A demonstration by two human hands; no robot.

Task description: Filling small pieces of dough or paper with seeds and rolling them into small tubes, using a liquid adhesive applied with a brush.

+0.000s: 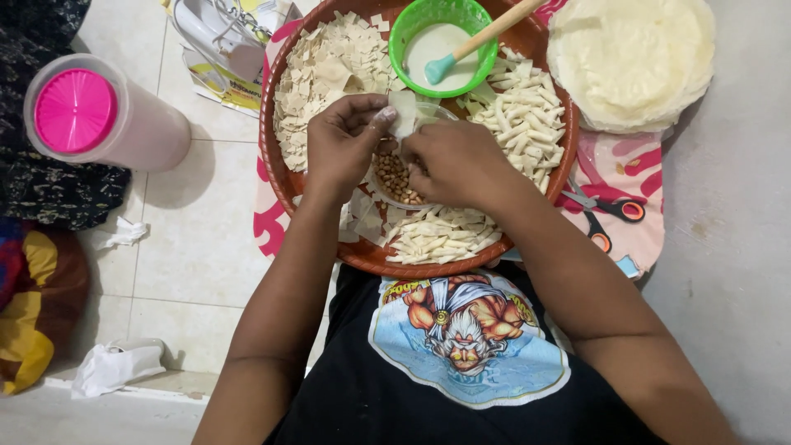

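Wrapper square [404, 111], small and pale, sits pinched between both hands just above the clear bowl of peanuts [394, 175]. Well off to the left of the hands stands a tumbler with a pink lid [76, 110]. The left hand [344, 142] curls narrow, thumb and fingertips gripping the square's left edge, with a heap of cut wrapper squares [329, 70] beyond it in the round brown tray [276, 156]. The right hand [453, 161] closes on the square's other side. Beyond it stands a green bowl [412, 25] of white paste holding a brush [482, 37]. Rolled pieces [519, 115] lie to its right, then scissors [606, 210] and a stack of round wrappers [630, 58].
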